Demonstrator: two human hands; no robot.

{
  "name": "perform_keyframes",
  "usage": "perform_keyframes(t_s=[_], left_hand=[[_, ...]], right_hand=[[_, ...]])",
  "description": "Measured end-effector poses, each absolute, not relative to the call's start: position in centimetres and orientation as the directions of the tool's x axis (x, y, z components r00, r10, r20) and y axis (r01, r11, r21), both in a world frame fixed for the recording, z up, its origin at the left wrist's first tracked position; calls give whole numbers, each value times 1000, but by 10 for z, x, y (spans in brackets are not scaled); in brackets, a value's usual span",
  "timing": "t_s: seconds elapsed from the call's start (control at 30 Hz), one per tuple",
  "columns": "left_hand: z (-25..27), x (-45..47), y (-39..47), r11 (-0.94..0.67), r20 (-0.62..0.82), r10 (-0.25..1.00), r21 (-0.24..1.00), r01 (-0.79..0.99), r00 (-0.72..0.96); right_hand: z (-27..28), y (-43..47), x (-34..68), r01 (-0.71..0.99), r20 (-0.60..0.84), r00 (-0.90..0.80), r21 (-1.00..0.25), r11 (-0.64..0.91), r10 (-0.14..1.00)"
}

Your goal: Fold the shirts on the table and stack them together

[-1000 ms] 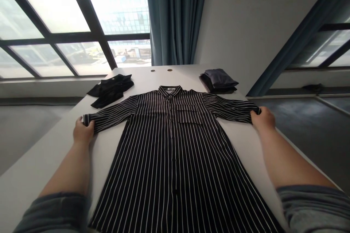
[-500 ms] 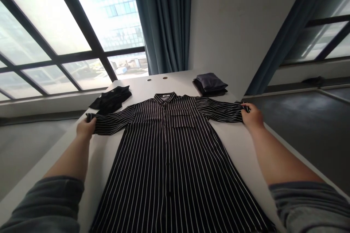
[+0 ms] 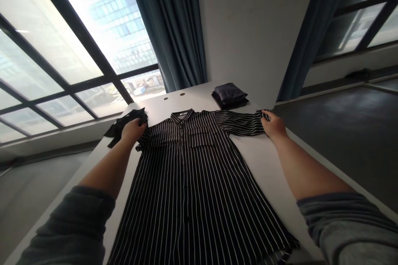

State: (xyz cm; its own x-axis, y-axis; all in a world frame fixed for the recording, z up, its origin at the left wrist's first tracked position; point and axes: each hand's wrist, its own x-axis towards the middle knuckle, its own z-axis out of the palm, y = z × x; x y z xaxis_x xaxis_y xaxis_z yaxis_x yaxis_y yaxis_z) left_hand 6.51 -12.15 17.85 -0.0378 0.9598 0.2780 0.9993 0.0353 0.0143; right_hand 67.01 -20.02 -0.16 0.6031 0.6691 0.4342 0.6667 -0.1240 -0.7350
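Observation:
A black shirt with white stripes (image 3: 186, 174) lies spread front side up on the white table, its collar at the far end and its hem toward me. My left hand (image 3: 134, 130) is closed on the left sleeve, which is bunched close to the shoulder; part of that sleeve is hidden by the hand. On the other side, my right hand (image 3: 274, 125) pinches the cuff of the right sleeve, which stretches out sideways. A chest pocket shows on the shirt's right half.
Behind my left hand lies a crumpled black garment (image 3: 120, 126). A folded dark stack of cloth (image 3: 230, 94) rests at the table's far right. The white table (image 3: 258, 153) ends at a wall, with a blue curtain (image 3: 174, 29) and windows beyond.
My left hand has moved inward and up toward the shoulder, bunching the sleeve that was stretched out. My right hand still holds its cuff. The view has tilted slightly.

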Motion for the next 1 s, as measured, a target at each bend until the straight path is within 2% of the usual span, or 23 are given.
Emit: perform_keyframes(t_s=[0.2,0.3,0.4,0.73,0.9,1.0], left_hand=[[136,137,-138,-84,133,987,-13,996,85],[104,165,-149,-131,72,989,7,991,130],[81,182,-155,-173,40,984,33,984,172],[52,161,-160,-317,105,945,77,945,309],[23,158,-162,-376,198,916,125,918,348],[9,163,-164,-418,113,908,178,891,403]], right_hand=[[0,-199,670,683,428,596,-715,-149,679],[1,-198,670,702,446,585,-697,-146,678],[-1,-197,672,673,406,614,-717,-181,677],[-6,-194,676,651,398,621,-741,-162,675],[-9,-193,678,658,421,625,-737,-153,657],[-11,-191,680,662,426,629,-732,-162,650]])
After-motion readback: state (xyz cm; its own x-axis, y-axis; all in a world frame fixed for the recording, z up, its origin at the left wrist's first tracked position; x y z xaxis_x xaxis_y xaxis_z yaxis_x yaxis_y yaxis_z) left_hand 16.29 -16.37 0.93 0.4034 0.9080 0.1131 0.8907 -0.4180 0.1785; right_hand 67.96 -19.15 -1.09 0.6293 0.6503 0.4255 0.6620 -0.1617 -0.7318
